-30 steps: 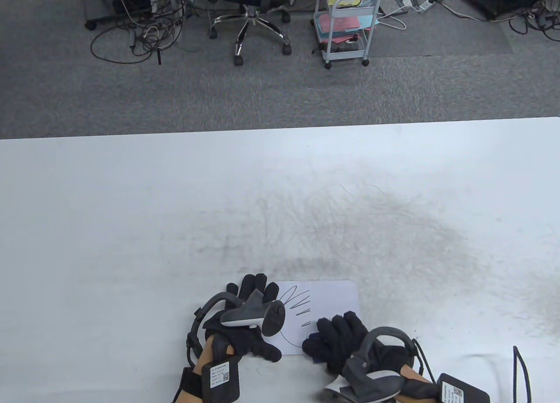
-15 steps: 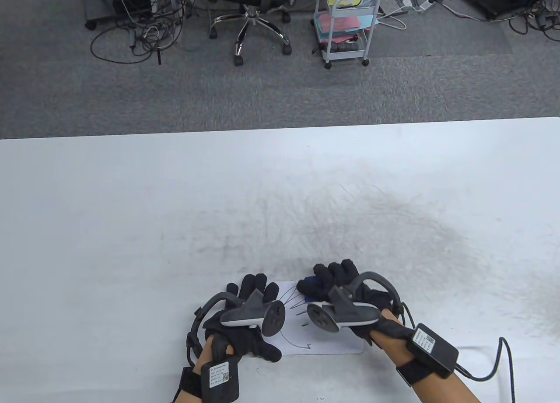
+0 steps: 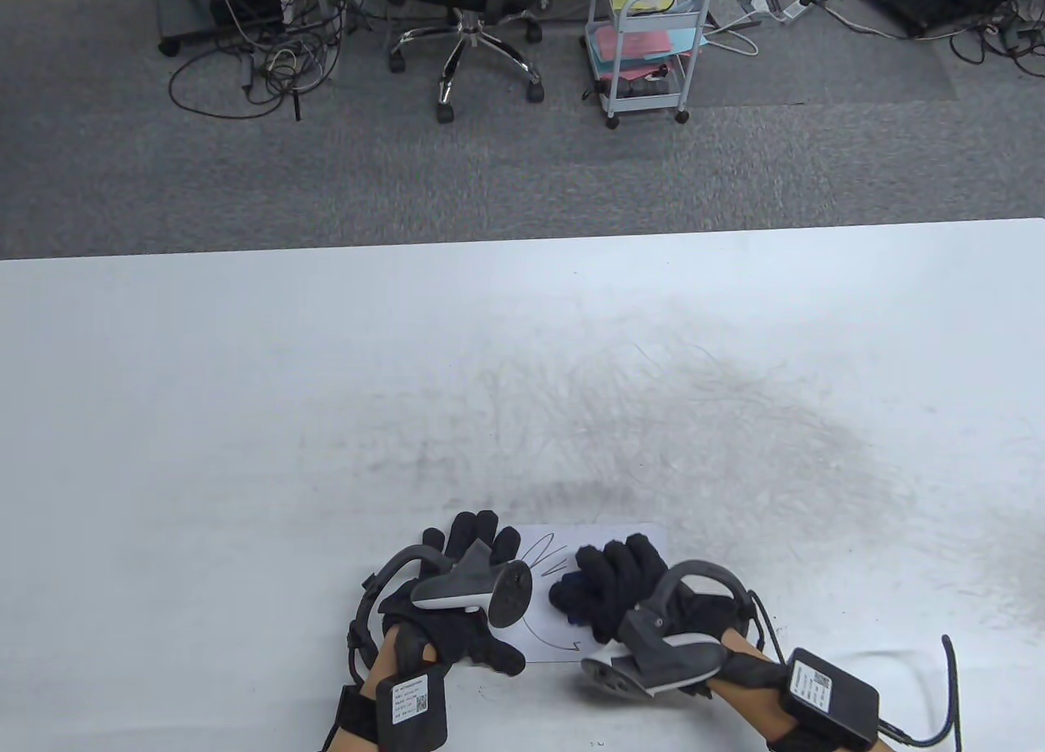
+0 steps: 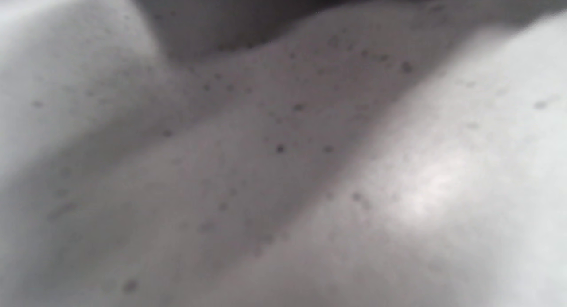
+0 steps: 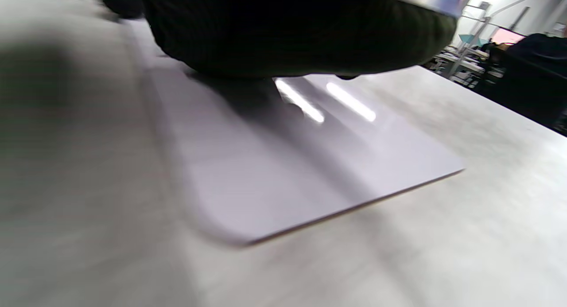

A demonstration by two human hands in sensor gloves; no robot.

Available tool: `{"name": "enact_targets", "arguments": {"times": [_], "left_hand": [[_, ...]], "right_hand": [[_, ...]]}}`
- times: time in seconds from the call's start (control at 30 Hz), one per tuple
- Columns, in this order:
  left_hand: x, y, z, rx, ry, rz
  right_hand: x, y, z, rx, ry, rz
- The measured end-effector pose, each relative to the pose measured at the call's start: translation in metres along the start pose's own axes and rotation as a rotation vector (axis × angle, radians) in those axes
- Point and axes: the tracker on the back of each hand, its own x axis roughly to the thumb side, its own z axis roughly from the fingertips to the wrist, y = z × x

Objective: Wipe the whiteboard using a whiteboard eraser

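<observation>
A small whiteboard (image 3: pixel 608 535) lies on the white table near the front edge, with black marker strokes (image 3: pixel 540 553) on its left part. My left hand (image 3: pixel 467 540) rests flat on the board's left edge, fingers spread. My right hand (image 3: pixel 604 585) grips a dark blue eraser (image 3: pixel 570 615) and presses it on the middle of the board. The eraser is mostly hidden under the glove. The right wrist view shows the board (image 5: pixel 283 174) with the gloved hand (image 5: pixel 283 32) on it. The left wrist view shows only a blurred white surface.
The table (image 3: pixel 326 376) carries grey smudges across its middle and right. A black cable (image 3: pixel 947 687) runs by my right forearm. Beyond the far table edge, an office chair (image 3: pixel 469 25) and a white cart (image 3: pixel 649 42) stand on the carpet.
My right hand swept the eraser from the board's near right corner up to its far edge, then back toward me to the middle. The left hand has not moved.
</observation>
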Motion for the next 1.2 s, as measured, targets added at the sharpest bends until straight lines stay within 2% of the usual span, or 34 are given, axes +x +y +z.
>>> {"name": "enact_targets", "arguments": {"times": [0.13, 0.2, 0.27, 0.37, 0.6, 0.7, 0.87, 1.13, 1.2], "left_hand": [[0.0, 0.0, 0.0, 0.0, 0.0, 0.0], [0.0, 0.0, 0.0, 0.0, -0.002, 0.001], [0.0, 0.0, 0.0, 0.0, -0.002, 0.0], [0.0, 0.0, 0.0, 0.001, -0.004, 0.001], [0.0, 0.0, 0.0, 0.002, -0.007, 0.003], [0.0, 0.0, 0.0, 0.003, -0.006, 0.004], [0.0, 0.0, 0.0, 0.002, -0.006, 0.005], [0.0, 0.0, 0.0, 0.001, -0.002, 0.004], [0.0, 0.0, 0.0, 0.001, -0.003, 0.005]], "right_hand": [[0.029, -0.004, 0.024, -0.017, -0.064, 0.055], [0.028, -0.004, 0.023, -0.018, -0.055, 0.07], [0.02, -0.004, 0.017, 0.019, -0.035, -0.017], [0.001, -0.003, -0.002, 0.07, 0.033, -0.071], [-0.075, 0.008, -0.072, 0.092, 0.217, -0.149], [-0.084, 0.009, -0.082, 0.109, 0.226, -0.183], [-0.066, 0.008, -0.065, 0.036, 0.173, -0.128], [0.022, -0.002, 0.015, 0.022, -0.08, -0.033], [0.033, -0.003, 0.024, 0.004, -0.102, 0.032]]}}
